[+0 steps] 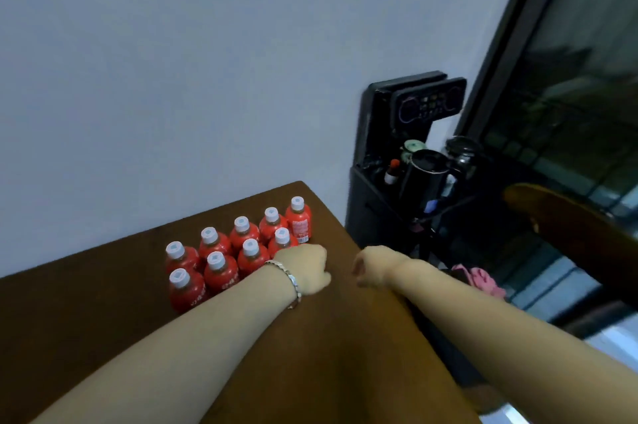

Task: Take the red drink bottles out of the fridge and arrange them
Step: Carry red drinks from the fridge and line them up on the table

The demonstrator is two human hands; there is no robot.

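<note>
Several red drink bottles [221,271] with white caps stand upright in two rows near the far corner of the brown table [103,320]. My left hand [307,268], with a metal bracelet on the wrist, hovers at the right end of the front row, right beside the nearest bottle [281,240]. Its fingers curl downward and away, so I cannot see whether anything is under them. My right hand [373,268] is a little to the right, over the table's right edge, curled into a fist with nothing visible in it.
A grey wall rises behind the table. To the right stands a black dispenser stand [411,147] with a dark kettle [428,171] and small items. A dark glass door [569,78], a brown chair back [569,226] and a pink cloth [480,280] lie further right.
</note>
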